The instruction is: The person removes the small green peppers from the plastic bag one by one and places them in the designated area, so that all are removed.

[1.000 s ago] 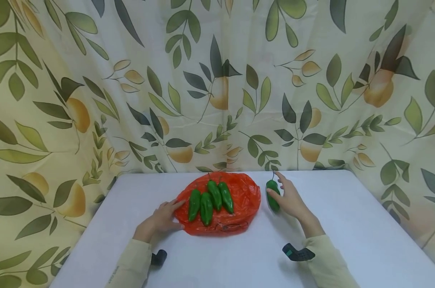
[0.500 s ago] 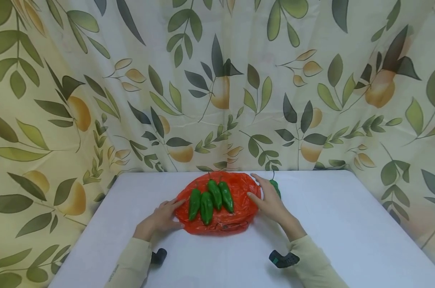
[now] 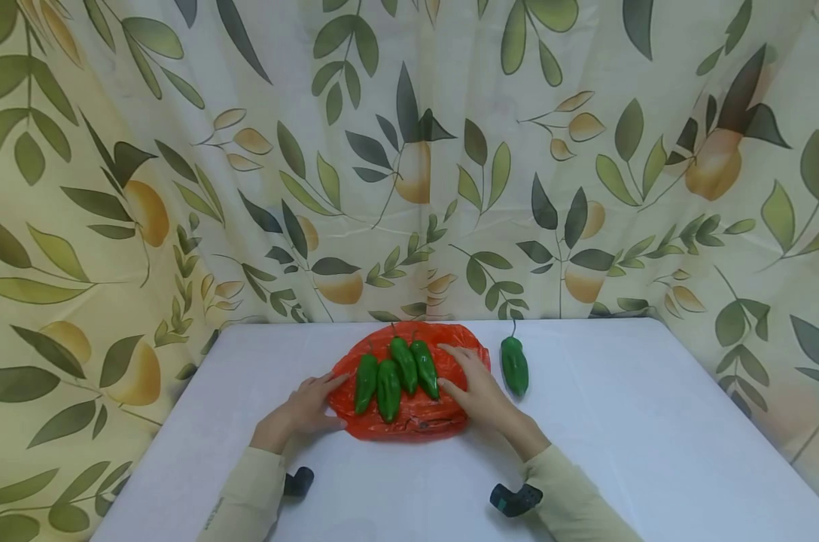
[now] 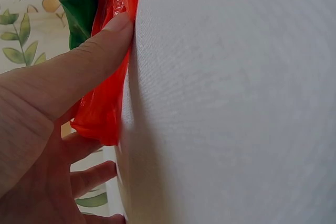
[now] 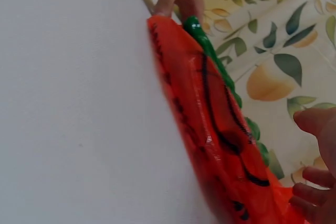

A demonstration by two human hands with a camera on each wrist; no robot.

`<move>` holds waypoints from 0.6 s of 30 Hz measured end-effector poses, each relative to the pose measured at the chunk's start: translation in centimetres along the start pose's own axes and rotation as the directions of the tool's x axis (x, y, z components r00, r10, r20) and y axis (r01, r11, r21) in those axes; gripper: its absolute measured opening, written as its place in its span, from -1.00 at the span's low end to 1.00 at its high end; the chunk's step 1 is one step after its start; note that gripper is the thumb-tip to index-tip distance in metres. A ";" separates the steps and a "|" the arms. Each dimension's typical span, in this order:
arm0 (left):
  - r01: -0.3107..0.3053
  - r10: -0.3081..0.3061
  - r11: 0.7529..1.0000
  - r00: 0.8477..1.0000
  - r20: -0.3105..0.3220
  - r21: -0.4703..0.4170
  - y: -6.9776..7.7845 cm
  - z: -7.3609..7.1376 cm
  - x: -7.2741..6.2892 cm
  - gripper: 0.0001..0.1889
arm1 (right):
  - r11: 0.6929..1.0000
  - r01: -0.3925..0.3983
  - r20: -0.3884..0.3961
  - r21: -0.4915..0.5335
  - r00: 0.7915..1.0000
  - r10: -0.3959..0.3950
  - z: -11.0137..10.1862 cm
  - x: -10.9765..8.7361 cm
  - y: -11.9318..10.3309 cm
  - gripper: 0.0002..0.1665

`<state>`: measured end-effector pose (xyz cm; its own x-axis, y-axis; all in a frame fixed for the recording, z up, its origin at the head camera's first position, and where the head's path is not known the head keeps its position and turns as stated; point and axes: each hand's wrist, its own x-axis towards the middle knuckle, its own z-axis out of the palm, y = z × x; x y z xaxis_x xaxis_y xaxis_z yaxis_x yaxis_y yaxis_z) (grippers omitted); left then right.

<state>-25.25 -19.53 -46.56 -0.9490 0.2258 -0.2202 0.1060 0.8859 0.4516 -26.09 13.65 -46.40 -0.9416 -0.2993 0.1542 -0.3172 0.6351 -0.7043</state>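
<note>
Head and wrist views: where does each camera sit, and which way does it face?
Head: on the head, looking forward and down at bag, peppers, table and curtain; left hand, right hand and sleeves show.
Left wrist: on that wrist, looking along the hand at the bag's edge; left thumb and fingers show.
Right wrist: on that wrist, looking across the bag; right fingers show at the right, left hand at top.
Shared: head and right wrist views both show both hands and the bag.
</note>
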 end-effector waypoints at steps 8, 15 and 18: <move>0.013 -0.013 1.000 1.000 0.002 -0.005 -0.1 0.2 0.2 -0.09 | 1.000 0.012 0.124 0.017 0.992 -0.015 1.8 -0.4 0.3 -0.25; 0.023 -0.023 1.000 1.000 -0.003 0.007 -0.1 0.2 0.3 -0.09 | 1.000 0.017 0.136 -0.012 0.991 -0.016 2.6 -0.5 0.6 -0.31; 0.027 -0.027 1.000 1.000 -0.003 0.009 0.0 0.2 0.3 -0.09 | 0.999 0.030 0.138 -0.029 0.990 -0.026 2.9 -0.5 0.8 -0.33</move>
<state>-25.47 -19.43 -46.81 -0.9524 0.2007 -0.2296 0.0830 0.8951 0.4382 -25.59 12.27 -49.02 -0.9085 -0.4111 0.0753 -0.3486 0.6459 -0.6792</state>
